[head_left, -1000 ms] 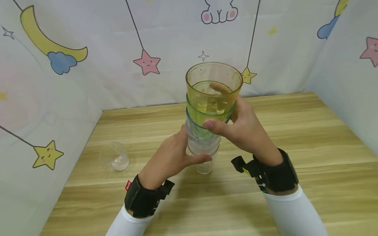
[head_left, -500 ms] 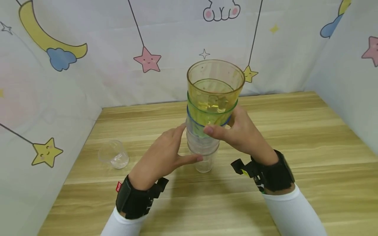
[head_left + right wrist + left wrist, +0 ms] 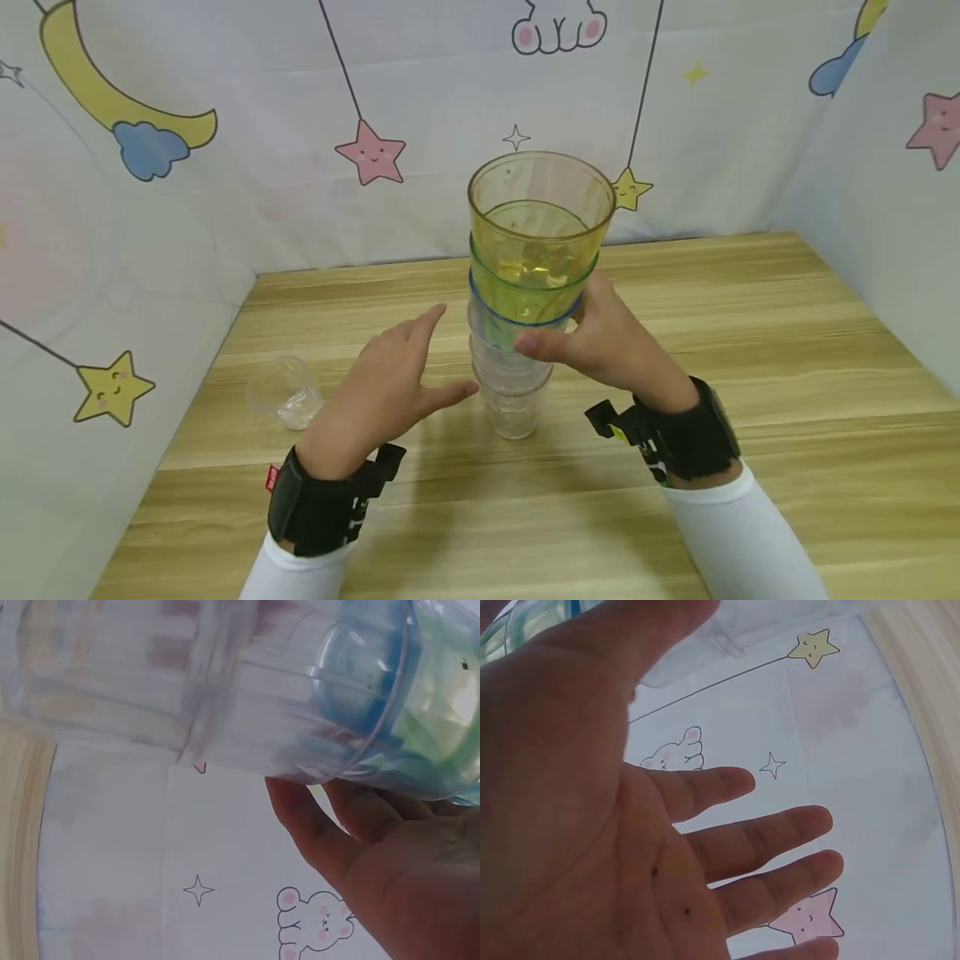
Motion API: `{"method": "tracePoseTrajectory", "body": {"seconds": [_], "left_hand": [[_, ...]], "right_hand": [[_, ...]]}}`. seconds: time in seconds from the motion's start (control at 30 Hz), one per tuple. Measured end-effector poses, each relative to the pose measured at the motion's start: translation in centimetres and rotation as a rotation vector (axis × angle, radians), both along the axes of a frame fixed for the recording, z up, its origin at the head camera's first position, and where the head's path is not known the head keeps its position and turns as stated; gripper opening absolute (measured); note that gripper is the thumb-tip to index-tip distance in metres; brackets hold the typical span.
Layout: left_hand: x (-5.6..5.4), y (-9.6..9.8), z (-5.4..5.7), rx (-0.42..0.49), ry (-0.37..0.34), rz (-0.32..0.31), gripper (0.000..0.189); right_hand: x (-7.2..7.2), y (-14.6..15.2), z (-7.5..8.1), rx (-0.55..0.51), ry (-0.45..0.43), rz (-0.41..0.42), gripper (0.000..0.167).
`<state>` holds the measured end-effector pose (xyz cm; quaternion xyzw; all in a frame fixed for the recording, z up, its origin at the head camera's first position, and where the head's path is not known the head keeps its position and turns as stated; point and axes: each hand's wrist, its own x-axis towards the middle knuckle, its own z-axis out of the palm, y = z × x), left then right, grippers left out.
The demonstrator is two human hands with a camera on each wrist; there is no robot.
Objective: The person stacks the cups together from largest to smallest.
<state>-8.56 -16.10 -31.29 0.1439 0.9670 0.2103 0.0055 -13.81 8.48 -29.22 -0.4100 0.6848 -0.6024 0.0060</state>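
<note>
A tall stack of nested plastic cups stands in the middle of the head view. Its top is a yellow cup [image 3: 536, 208]. Below it come a green-rimmed cup [image 3: 536, 302], a blue-rimmed cup [image 3: 504, 335] and clear cups [image 3: 510, 404]. My right hand [image 3: 611, 342] holds the stack around the blue rim, thumb in front and fingers behind. In the right wrist view those fingers [image 3: 311, 825] touch the cup wall. My left hand [image 3: 378, 392] is held just left of the stack, its fingers spread and apart from the cups. Nothing lies in the left palm [image 3: 645, 877].
Left of the hands, a separate clear cup [image 3: 288, 396] is on the wooden table [image 3: 750, 350]. A white cloth [image 3: 435, 100] printed with stars and moons surrounds the table at the back and sides.
My left hand has let go of the stack and drawn away to the left. The right hand still holds the stack, having slid slightly lower on it.
</note>
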Motion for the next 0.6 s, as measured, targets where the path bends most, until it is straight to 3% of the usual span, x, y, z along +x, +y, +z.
{"method": "tracePoseTrajectory", "body": {"seconds": [0.2,0.6], "left_hand": [[0.0,-0.8,-0.2,0.011,0.023,-0.002,0.096],[0.0,-2.3,0.4,-0.024,-0.069,0.099,0.095]], "right_hand": [[-0.7,-0.1,-1.2,0.113,0.010,0.045,0.077],[-0.8,0.1,-1.2,0.114,-0.027,0.054,0.077]]}}
